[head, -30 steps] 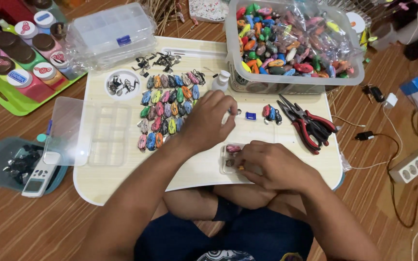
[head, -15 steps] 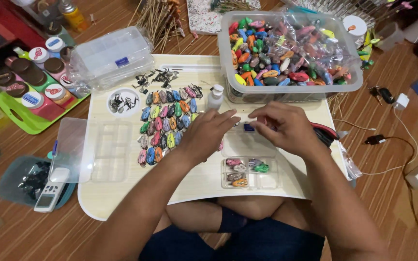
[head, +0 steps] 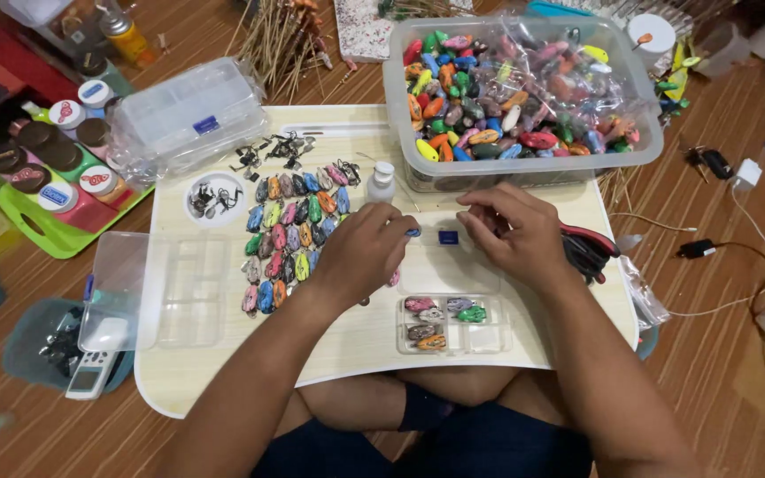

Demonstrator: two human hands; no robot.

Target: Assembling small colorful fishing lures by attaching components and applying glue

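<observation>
My left hand (head: 360,257) rests on the cream lap table (head: 223,372), covering the right edge of several rows of small colourful lures (head: 287,237). Its fingertips pinch a tiny blue piece (head: 412,233). My right hand (head: 515,235) lies opposite with its fingers curled. Its fingertips are just right of a second small blue piece (head: 448,237) lying on the table, and what they hold is not visible. A small clear compartment box (head: 480,336) with several lures sits just below both hands. A small white bottle (head: 382,181) stands above my left hand.
A large clear bin (head: 400,84) full of colourful lures stands at the back right. Red and black pliers (head: 588,250) lie right of my right hand. A round dish of hooks (head: 210,196), an open clear organiser (head: 170,288) and a closed one (head: 188,111) are at the left.
My right hand has moved up from the small compartment box to the middle of the table, close to my left hand's fingertips. The left hand has stayed by the lure rows.
</observation>
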